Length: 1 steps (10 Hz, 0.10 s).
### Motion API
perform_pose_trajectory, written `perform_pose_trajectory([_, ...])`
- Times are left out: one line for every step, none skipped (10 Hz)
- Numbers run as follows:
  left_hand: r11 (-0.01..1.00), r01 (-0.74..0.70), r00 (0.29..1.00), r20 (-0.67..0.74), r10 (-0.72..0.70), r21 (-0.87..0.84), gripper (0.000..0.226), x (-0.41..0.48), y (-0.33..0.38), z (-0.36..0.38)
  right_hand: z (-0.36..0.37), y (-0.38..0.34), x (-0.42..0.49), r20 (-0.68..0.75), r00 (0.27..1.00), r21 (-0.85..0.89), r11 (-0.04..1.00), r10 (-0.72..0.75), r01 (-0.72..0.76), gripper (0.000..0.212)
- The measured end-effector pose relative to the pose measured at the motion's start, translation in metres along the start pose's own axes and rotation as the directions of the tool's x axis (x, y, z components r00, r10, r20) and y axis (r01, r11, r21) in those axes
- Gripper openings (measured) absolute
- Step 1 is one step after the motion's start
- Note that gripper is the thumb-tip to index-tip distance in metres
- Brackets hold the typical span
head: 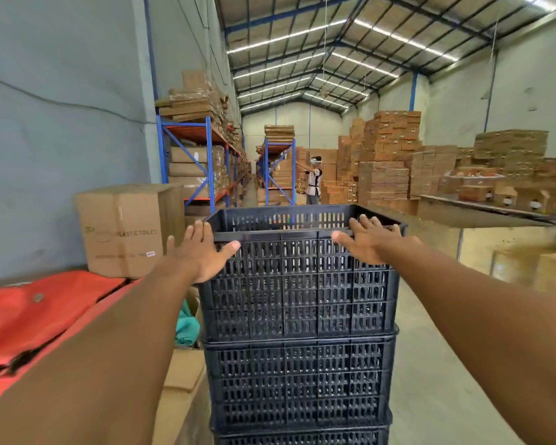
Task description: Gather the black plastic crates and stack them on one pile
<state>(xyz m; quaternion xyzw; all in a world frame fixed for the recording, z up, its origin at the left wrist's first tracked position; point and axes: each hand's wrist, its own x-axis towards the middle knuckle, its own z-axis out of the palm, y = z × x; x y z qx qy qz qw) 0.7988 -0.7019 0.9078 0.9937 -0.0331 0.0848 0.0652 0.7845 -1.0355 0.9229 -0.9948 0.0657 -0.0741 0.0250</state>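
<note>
A pile of black slotted plastic crates stands right in front of me. The top crate point(299, 284) sits squarely on a second crate point(297, 383), and the rim of a third shows at the bottom edge. My left hand point(199, 252) is at the top crate's near left corner, fingers spread, thumb against the front wall. My right hand point(369, 240) lies flat over the near right rim, fingers apart. Neither hand is wrapped around anything.
A cardboard box point(126, 229) rests on an orange tarp point(36, 319) at my left, with more cartons low beside the pile. Blue racks point(206, 162) line the left wall. A person point(313, 184) stands far down the aisle. Stacked cartons and a long bench point(482, 213) fill the right.
</note>
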Motion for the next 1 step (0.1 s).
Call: perform_pose_trajectory([1.0,0.02,1.0,-0.017,-0.02,0.005,0.092,-0.0306,0.0014,-0.003,0.001,-0.0012,-0.024,0.009,0.999,0.014,0.999,-0.053,0.053,0.097])
